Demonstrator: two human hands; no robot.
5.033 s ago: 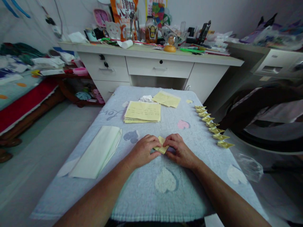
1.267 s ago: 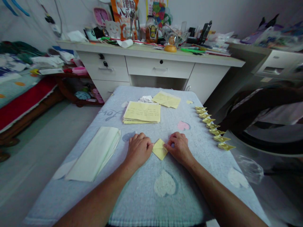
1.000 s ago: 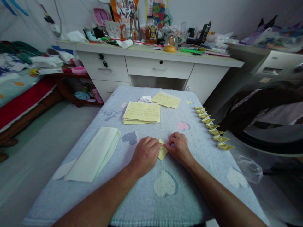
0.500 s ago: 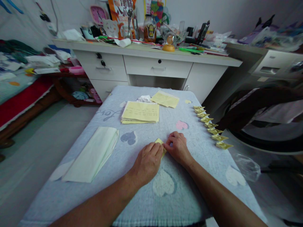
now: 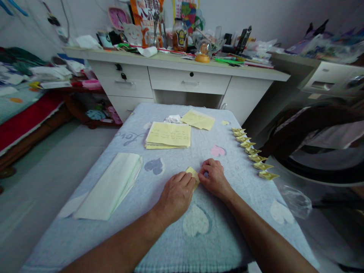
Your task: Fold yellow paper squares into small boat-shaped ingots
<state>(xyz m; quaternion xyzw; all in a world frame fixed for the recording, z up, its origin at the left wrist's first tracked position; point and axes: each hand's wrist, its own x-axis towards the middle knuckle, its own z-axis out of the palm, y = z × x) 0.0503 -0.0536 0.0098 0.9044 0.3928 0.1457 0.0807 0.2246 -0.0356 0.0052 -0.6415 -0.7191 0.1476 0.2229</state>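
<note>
A small folded piece of yellow paper (image 5: pixel 193 173) lies on the cloth-covered table between my two hands. My left hand (image 5: pixel 178 191) holds it down, fingers together over its left part and hiding much of it. At the paper's right edge is my right hand (image 5: pixel 213 175), its thumb and forefinger closed at the corner and the other fingers curled. Several folded yellow paper boats (image 5: pixel 267 175) stand in a row along the table's right side. A stack of yellow written sheets (image 5: pixel 169 135) lies beyond my hands, with more yellow paper (image 5: pixel 198 120) behind it.
A folded pale sheet (image 5: pixel 109 189) lies on the left of the table (image 5: pixel 227 242), and a crumpled white tissue (image 5: pixel 173 119) behind the stack. A cluttered white desk (image 5: pixel 190 81) borders the far end. To the right is a washing machine (image 5: pixel 327 81), to the left a bed (image 5: pixel 25 117).
My right hand has shifted very slightly right, and a little more of the folded yellow paper shows between the hands. My left hand stays pressed on it.
</note>
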